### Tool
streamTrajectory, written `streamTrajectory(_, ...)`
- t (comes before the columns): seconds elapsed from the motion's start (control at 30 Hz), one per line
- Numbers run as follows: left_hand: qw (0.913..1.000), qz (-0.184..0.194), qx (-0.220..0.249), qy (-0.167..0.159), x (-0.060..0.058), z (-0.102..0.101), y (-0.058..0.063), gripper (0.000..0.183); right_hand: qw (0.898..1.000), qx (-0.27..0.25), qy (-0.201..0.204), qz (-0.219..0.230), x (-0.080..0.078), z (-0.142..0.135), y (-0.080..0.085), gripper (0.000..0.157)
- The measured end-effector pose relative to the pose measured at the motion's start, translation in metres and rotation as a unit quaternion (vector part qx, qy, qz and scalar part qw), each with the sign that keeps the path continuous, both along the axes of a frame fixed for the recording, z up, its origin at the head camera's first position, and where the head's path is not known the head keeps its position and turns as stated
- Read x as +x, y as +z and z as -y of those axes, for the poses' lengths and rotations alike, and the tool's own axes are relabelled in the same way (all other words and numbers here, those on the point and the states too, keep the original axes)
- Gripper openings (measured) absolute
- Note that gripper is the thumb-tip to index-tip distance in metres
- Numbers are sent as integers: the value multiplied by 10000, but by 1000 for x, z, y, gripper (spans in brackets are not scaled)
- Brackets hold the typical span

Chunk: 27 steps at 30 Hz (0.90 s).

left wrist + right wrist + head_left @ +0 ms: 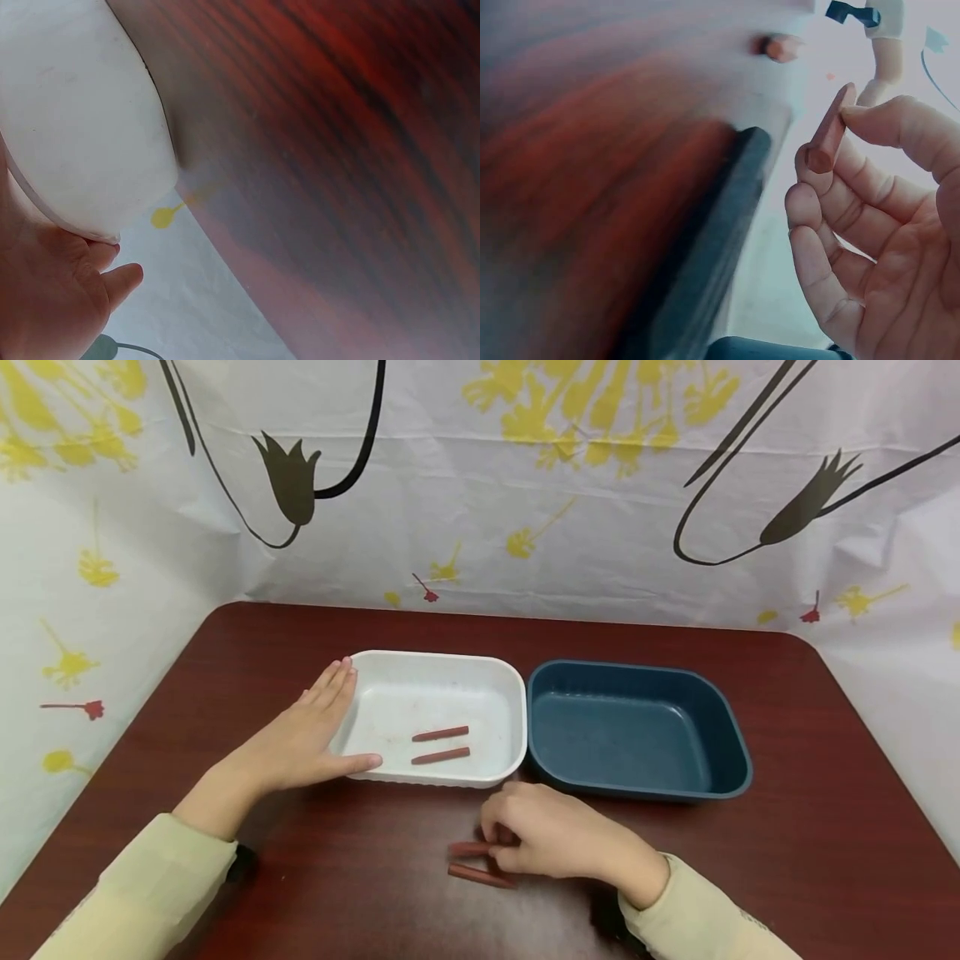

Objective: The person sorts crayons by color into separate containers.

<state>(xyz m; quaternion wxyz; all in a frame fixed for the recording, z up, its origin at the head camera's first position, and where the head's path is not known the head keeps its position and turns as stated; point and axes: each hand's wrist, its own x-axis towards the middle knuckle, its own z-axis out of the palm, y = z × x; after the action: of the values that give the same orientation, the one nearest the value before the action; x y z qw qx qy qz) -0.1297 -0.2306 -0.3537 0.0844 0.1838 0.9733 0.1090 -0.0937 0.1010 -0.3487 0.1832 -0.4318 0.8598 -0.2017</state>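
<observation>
Brown stick [830, 131] pinched; second stick [480, 876] beside; two sticks [441, 756] in white tray [427, 689].

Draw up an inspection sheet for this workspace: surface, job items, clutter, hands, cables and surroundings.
Surface: dark red wood-grain table, some sheen.
Job's things: white tray holding two reddish-brown sticks; blue tray beside it, no sticks visible inside; one loose stick on the table.
Clutter: a dark object by the left wrist, too obscured to name.
Left hand: rests against the white tray's left end, fingers straight.
Right hand: pinches another stick between thumb and fingers.
Cables: nothing seen.
Surroundings: white sheet with yellow, red and dark plant prints, behind the table and along its sides.
</observation>
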Motion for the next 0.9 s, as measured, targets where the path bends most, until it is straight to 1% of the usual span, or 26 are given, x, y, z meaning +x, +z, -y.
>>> streamTrajectory(0.07,10000,-12,-8,-2,0,0,0,119,10000,-42,-44,-54,1,0,4,19)
streamTrajectory(0.27,10000,-33,10,5,-1,0,-2,119,9999,-115,-118,-34,3,0,13,15)
streamTrajectory(0.53,10000,-40,61,35,0,1,-3,119,9991,-279,-113,-293,3,2,20,12)
streamTrajectory(0.67,10000,-39,40,20,0,1,-2,119,9980,-452,-122,-422,0,3,20,13)
streamTrajectory(0.9,10000,-80,6,23,0,2,-2,119,9932,-968,-88,-637,-5,5,20,14)
